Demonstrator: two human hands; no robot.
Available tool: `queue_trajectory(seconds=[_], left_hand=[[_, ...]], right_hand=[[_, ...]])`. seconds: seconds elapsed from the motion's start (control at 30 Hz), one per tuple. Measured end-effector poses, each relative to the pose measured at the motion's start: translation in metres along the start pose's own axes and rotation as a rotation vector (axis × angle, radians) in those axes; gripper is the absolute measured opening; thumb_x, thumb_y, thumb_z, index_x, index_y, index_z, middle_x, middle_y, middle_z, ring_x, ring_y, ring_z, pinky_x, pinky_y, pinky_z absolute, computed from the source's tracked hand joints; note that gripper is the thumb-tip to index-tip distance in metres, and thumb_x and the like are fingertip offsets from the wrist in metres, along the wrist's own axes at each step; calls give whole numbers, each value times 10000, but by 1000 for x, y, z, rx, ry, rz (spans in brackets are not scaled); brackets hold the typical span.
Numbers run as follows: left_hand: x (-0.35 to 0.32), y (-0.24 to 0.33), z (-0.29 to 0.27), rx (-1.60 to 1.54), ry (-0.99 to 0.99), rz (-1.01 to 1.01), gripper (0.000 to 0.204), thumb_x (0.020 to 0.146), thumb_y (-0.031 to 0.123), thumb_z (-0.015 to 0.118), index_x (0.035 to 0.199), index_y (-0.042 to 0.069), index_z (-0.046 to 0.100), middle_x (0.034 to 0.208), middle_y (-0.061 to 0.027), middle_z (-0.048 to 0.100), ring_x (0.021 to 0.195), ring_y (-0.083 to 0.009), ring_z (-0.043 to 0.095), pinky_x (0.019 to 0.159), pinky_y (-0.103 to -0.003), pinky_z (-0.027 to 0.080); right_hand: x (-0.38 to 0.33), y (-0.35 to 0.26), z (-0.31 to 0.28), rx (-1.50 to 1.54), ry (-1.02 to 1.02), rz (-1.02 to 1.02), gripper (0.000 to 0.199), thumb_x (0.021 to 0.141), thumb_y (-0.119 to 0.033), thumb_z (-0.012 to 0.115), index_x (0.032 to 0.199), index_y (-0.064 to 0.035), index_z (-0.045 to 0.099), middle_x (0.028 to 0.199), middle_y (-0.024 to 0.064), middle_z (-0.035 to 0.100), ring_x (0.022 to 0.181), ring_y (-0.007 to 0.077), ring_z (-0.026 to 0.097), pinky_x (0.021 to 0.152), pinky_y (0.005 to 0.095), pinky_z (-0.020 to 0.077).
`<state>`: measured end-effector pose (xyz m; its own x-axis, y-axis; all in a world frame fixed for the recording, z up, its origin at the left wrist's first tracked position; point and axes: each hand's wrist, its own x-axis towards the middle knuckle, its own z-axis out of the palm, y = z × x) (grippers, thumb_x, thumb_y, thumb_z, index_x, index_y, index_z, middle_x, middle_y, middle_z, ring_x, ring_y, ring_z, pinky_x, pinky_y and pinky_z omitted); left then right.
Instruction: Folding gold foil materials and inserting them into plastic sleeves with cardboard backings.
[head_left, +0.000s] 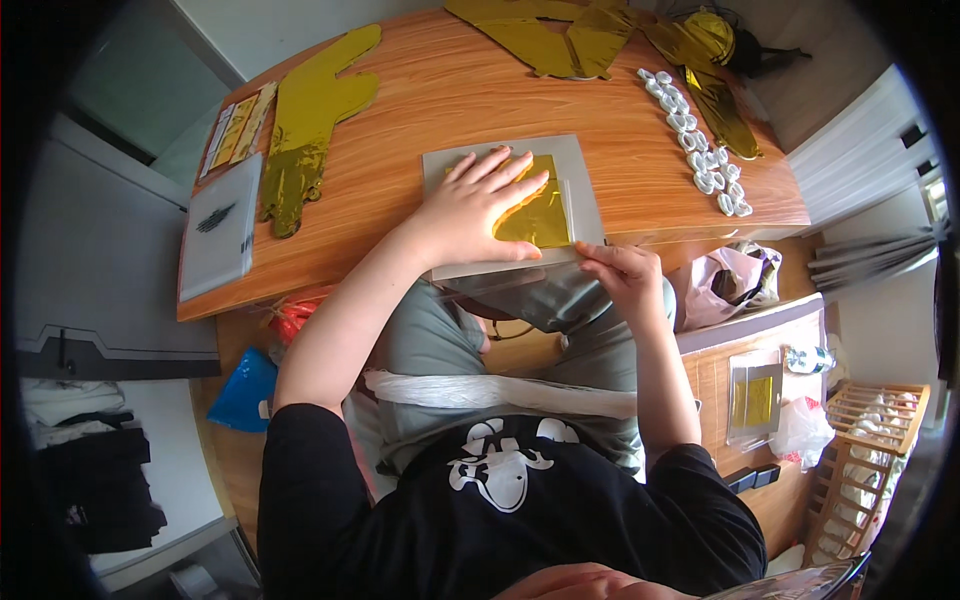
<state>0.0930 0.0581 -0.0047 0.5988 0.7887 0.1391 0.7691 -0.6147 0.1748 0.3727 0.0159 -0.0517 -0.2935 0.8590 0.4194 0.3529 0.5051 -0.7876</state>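
Left hand (462, 218) lies flat, fingers spread, on the gold sheet (546, 217) and gray board (588, 185), by the worktop's (385, 130) near edge. Right hand (630, 271) half curls at the board's near-right corner (can't tell its hold). Tugging could crumple the sheet.

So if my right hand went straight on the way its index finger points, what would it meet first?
Your right hand would likely meet the gold foil piece first, just to its left; whether it would slide over is unclear.
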Motion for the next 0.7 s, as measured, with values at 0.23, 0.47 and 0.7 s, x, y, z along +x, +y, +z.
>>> queue_trajectory(seconds=[0.23, 0.47, 0.7], left_hand=[[-26, -8, -14, -453, 430, -25, 802, 896, 649, 625, 1471, 102, 510, 1485, -167, 508, 1413, -317, 429, 1186, -458, 302], [-110, 28, -9, -203, 494, 139, 571, 835, 556, 740, 1185, 105, 744, 821, -30, 576, 745, -199, 594, 717, -352, 508], [-128, 21, 38, 42, 667, 4, 535, 749, 365, 844, 1256, 231, 735, 663, 20, 459, 538, -156, 513, 511, -297, 451]], right_hand=[[-10, 20, 8, 388, 35, 139, 113, 861, -1, 779, 965, 38, 758, 939, 111, 771, 854, 139, 713, 793, 270, 567], [-20, 25, -2, 530, 21, 199, 88, 876, 46, 746, 959, 45, 715, 938, 107, 754, 862, 153, 708, 832, 280, 567], [-20, 15, 5, 549, 40, 224, 98, 877, 24, 757, 962, 36, 708, 918, 100, 746, 831, 158, 705, 815, 277, 562]])
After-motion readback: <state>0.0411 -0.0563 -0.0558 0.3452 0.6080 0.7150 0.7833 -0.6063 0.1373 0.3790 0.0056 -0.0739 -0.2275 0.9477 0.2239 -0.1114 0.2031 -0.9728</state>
